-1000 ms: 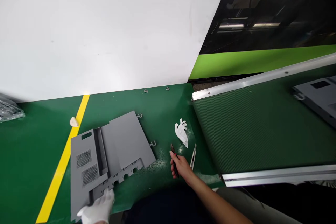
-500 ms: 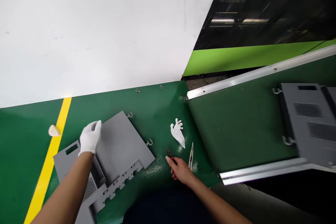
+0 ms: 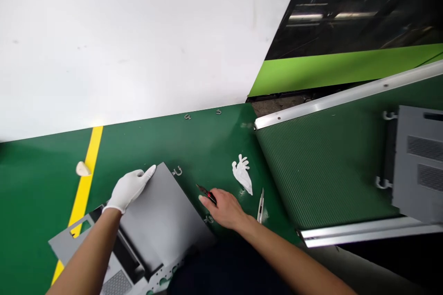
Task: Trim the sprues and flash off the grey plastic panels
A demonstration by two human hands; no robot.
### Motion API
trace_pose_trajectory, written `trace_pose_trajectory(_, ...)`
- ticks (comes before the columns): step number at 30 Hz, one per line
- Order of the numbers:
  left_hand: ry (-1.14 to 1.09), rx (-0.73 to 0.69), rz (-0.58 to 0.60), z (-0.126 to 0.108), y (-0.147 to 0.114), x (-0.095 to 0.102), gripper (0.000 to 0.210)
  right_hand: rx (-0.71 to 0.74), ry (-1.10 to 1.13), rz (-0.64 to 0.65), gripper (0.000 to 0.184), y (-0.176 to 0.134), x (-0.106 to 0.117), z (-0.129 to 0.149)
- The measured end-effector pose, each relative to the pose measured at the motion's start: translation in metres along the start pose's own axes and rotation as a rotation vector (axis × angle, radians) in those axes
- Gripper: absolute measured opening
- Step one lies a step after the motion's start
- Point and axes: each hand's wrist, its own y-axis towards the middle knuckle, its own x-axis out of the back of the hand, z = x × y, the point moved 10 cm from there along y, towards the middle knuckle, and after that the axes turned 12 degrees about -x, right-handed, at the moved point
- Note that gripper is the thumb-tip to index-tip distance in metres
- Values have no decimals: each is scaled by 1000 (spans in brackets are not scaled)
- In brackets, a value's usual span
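Left hand (image 3: 129, 188), in a white glove, lies flat on the far corner of the grey panel (image 3: 159, 216); fingers together and extended, tips reaching the panel's far edge, nothing clamped. The panel lies on the green table (image 3: 41, 184), its near end cut off by the bottom of the frame.

Right hand (image 3: 223, 207), bare, fingers curled shut around a small black-and-red cutter (image 3: 206, 192), its tip projecting past the fingertips toward the panel's right edge. The hand sits just beside that edge; contact with it probably, but the view is unclear.

Right of those fingers: a crumpled white glove (image 3: 242, 175) and a slim knife (image 3: 260, 199), both near. Beyond them the conveyor (image 3: 311, 170) edge, carrying a second grey panel (image 3: 418, 161). Beyond the left fingertips: bare green surface, yellow stripe (image 3: 86, 170), small white lump (image 3: 82, 169).
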Motion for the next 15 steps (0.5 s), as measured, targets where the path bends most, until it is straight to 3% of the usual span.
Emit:
trace_pose_trajectory(4, -28, 176, -94, 19, -72, 7, 60, 99, -109, 39, 67, 19, -33, 51)
trace_pose_trajectory(7, -70, 281, -161, 31, -111, 9, 59, 156, -148, 78, 72, 19, -56, 73)
trace_pose_trajectory(10, -80, 334, -196, 38, -133, 8, 57, 196, -160, 83, 76, 13, -68, 83)
trace_pose_trajectory(15, -78, 354, -227, 40, -141, 9, 56, 225, -159, 80, 77, 8, -72, 87)
